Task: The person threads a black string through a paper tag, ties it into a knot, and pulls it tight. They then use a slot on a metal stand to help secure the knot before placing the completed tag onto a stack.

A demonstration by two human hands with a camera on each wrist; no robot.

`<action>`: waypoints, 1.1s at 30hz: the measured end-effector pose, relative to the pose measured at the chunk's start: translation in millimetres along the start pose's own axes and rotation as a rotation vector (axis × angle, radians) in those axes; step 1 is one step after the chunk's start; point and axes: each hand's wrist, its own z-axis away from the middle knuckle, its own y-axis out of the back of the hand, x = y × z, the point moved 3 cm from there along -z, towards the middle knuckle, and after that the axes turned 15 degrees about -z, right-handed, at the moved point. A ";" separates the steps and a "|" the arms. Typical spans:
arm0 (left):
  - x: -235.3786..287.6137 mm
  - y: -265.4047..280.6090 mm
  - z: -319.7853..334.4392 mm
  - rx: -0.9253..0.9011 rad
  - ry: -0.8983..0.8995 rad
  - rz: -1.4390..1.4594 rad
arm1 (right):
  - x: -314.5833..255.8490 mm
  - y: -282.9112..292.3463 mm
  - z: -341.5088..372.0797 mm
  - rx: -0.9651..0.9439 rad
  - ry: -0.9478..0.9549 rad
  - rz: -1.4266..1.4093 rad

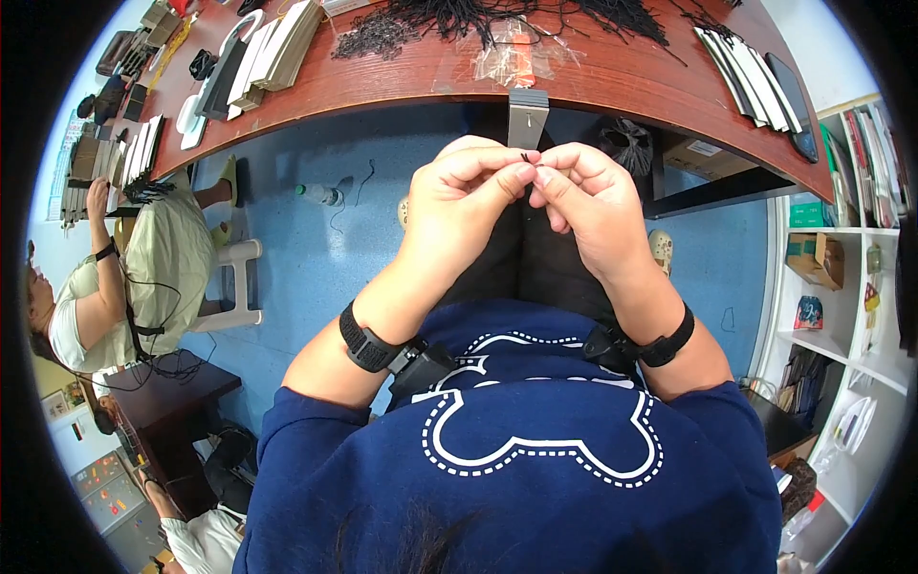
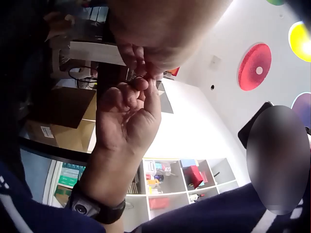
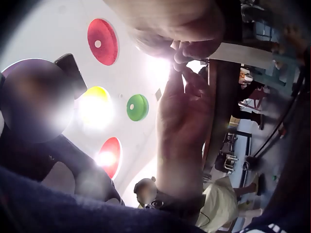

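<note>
In the head view the left hand [image 1: 459, 196] and right hand [image 1: 595, 199] meet fingertip to fingertip in front of the table edge. Thumb and forefinger of each pinch a small dark cord [image 1: 525, 159], of which only a short bit shows between them. Just beyond the fingertips, a stack of grey cards [image 1: 528, 120] hangs over the table's edge. The left wrist view has the right hand [image 2: 127, 116] with its fingers curled in at the pinch; the right wrist view has the left hand [image 3: 184, 114] from below. The cord is too small to tell there.
On the red-brown table [image 1: 402, 81] lie black cords [image 1: 612, 17], a heap of small dark pieces [image 1: 376, 34], clear plastic [image 1: 497, 65], card stacks [image 1: 277, 53] and a phone [image 1: 792, 105]. A shelf [image 1: 851, 354] stands at right. Another person [image 1: 105, 306] sits at left.
</note>
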 end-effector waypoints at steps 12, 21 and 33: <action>7.6 12.5 -6.2 -0.154 -0.122 -0.626 | -40.5 -13.5 -4.6 -0.309 0.440 0.962; -1.1 14.4 -1.9 -0.419 0.245 -0.026 | -2.9 14.1 -17.5 -0.359 -0.039 0.062; -5.6 17.2 -4.0 -0.586 0.293 -0.212 | 2.9 10.4 -9.9 -0.337 -0.034 0.326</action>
